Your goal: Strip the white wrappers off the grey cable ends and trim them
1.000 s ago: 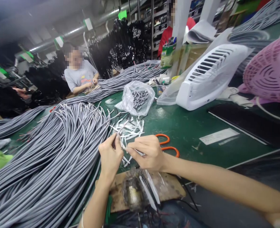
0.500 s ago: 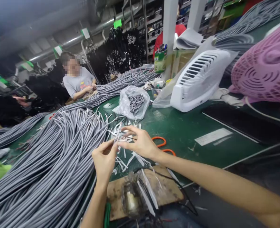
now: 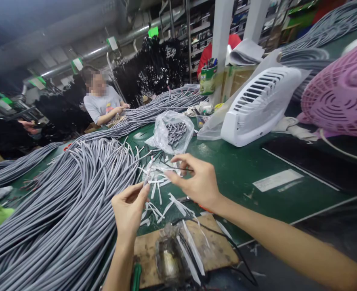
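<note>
My left hand (image 3: pixel 128 207) pinches a grey cable end (image 3: pixel 146 178) between thumb and forefinger, its stripped tip pointing up. To its right, my right hand (image 3: pixel 201 182) has its thumb and fingers curled around a thin black strand (image 3: pixel 188 169); whether it is a wire or tubing I cannot tell. A gap separates the two hands. White strip scraps (image 3: pixel 158 186) lie behind and between them on the green table. At the left spreads a large bundle of grey cables (image 3: pixel 84 202). Beneath my right wrist, orange-handled scissors (image 3: pixel 205 207) are mostly hidden.
Beyond my hands sits a clear plastic bag (image 3: pixel 158 131) of short grey pieces. A white fan (image 3: pixel 242 125) and a pink fan (image 3: pixel 332 97) stand at the right. Nearest me is a wooden board (image 3: pixel 148 242) bearing a glass jar (image 3: pixel 169 256). A co-worker (image 3: pixel 102 103) handles cables across the table.
My right hand has drawn away from my left, to the right, with the black strand. My left hand keeps its pinch on the cable. The view has shifted slightly.
</note>
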The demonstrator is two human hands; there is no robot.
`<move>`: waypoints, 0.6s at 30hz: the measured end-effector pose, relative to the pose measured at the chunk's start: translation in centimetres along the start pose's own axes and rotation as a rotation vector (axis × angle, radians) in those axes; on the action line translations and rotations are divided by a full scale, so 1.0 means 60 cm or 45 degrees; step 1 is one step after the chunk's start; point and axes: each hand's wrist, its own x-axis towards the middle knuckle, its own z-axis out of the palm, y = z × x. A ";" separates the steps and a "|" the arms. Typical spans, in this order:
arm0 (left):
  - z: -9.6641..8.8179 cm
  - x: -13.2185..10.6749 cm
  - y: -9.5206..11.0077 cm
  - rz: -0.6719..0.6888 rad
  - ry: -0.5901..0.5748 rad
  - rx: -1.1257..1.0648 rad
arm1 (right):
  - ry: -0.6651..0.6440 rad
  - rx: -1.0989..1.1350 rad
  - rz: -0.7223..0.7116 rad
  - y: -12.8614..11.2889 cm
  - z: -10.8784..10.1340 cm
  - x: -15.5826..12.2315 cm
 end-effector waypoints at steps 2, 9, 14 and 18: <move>-0.001 -0.001 0.001 0.056 0.004 0.007 | -0.118 -0.147 -0.247 -0.006 0.002 -0.011; -0.001 -0.010 -0.005 0.250 -0.018 0.158 | -0.113 -0.368 -0.576 -0.012 0.011 -0.024; 0.000 -0.017 -0.011 0.499 0.001 0.377 | -0.123 -0.451 -0.636 -0.013 0.007 -0.024; 0.003 -0.022 -0.008 0.829 0.089 0.655 | -0.169 -0.459 -0.627 -0.012 0.009 -0.029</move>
